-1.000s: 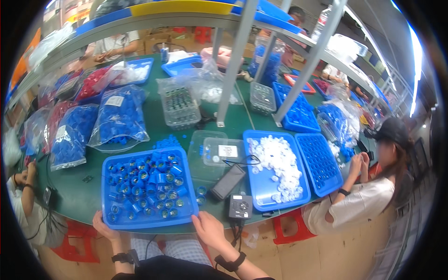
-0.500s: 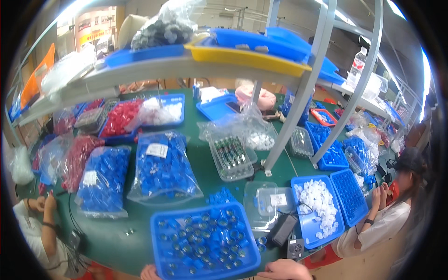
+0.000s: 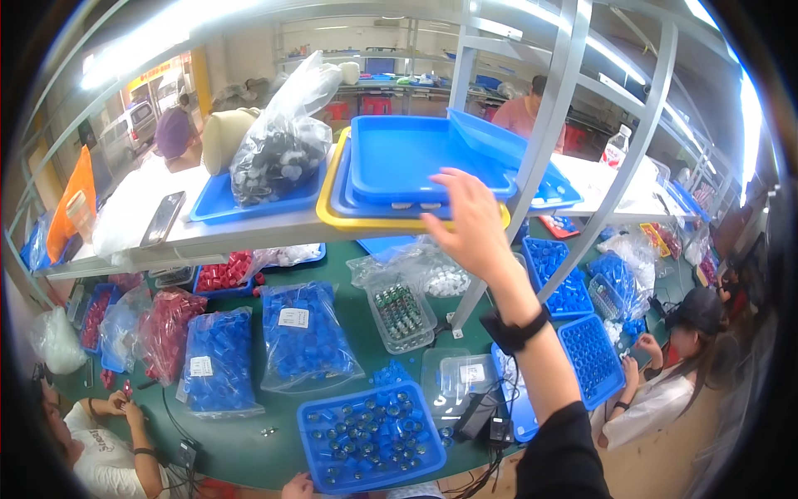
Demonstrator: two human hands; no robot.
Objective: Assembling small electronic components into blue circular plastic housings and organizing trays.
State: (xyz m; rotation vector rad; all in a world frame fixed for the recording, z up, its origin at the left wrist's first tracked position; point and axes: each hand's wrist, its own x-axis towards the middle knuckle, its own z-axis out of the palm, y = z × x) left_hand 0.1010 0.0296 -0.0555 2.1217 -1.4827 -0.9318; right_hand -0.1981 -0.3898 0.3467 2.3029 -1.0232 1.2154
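Note:
My right hand [image 3: 470,218] is raised to the shelf, open, fingers apart, in front of a stack of trays. On top of that stack lies a blue tray [image 3: 399,154], over a yellow tray [image 3: 332,204]. Whether my fingertips touch the rim, I cannot tell. My left hand [image 3: 298,486] shows only in part at the lower edge, beside the near left corner of a blue work tray [image 3: 309,441]; its fingers are mostly hidden. This tray holds several blue caps with round metallic-looking parts [image 3: 366,432].
Bags of blue caps [image 3: 303,337] and a clear box of green-and-silver parts [image 3: 399,312] stand behind the work tray. A metal shelf post [image 3: 549,108] rises near my right arm. Co-workers sit at left and right. A phone [image 3: 164,218] lies on the shelf.
My right hand has left the area by the work tray's right corner and risen to the trays on the shelf. The view has tilted up. My left hand stays by the tray's left corner.

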